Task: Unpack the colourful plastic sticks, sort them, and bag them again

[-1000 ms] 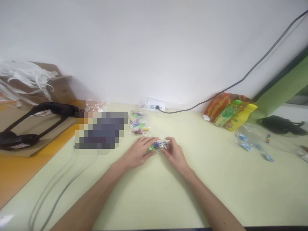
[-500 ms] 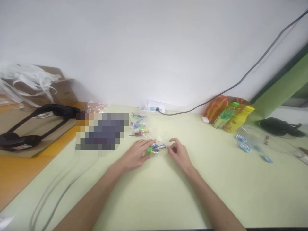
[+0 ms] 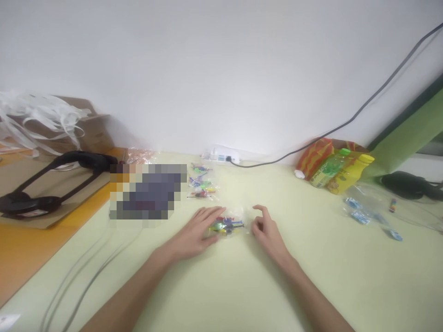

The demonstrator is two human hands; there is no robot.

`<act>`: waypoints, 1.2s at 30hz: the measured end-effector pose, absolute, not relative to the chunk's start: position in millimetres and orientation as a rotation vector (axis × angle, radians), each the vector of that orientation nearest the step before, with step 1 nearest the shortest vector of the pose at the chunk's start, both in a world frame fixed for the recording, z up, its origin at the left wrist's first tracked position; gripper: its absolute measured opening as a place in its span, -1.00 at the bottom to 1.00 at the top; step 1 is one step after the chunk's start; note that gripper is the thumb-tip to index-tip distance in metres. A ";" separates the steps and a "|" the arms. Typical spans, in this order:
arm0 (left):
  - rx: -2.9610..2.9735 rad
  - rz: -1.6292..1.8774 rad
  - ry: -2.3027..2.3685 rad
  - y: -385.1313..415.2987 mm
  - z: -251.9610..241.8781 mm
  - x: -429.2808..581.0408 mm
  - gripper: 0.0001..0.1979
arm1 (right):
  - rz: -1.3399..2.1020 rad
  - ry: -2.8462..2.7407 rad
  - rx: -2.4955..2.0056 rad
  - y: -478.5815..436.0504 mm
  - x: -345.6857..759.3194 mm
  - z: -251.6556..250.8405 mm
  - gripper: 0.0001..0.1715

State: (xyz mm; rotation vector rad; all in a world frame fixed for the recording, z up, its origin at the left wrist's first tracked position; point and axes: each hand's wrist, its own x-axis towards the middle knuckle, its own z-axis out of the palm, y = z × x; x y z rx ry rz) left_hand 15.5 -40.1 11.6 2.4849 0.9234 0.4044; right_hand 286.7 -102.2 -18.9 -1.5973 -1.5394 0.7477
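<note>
A clear plastic bag of small colourful plastic pieces (image 3: 226, 226) lies flat on the table in front of me. My left hand (image 3: 195, 230) rests palm down over the bag's left end, its fingers stretched out and the thumb at the lower edge. Just off the bag's right end is my right hand (image 3: 272, 233). Its index finger is raised and bent, apart from the thumb, while the other fingers curl in. Between those fingers I see nothing held. Behind the bag lie several similar clear bags of coloured pieces (image 3: 201, 182).
A blurred-out dark object (image 3: 152, 191) with cables lies to the left, near a black frame-like item (image 3: 65, 182) on cardboard. A power strip (image 3: 221, 155) sits against the wall. At right are a green bottle (image 3: 330, 168), a yellow container (image 3: 351, 173) and small blue packets (image 3: 360, 216).
My right hand has drawn a little to the right, away from the coloured pieces. The bag has shifted slightly towards me under the left hand. The view has moved slightly.
</note>
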 end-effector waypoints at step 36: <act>2.735 -0.028 1.017 -88.8 144.4 47.6 -0.20 | 0.741 -1.523 -1.510 -78.4 365.9 -28.3 -0.57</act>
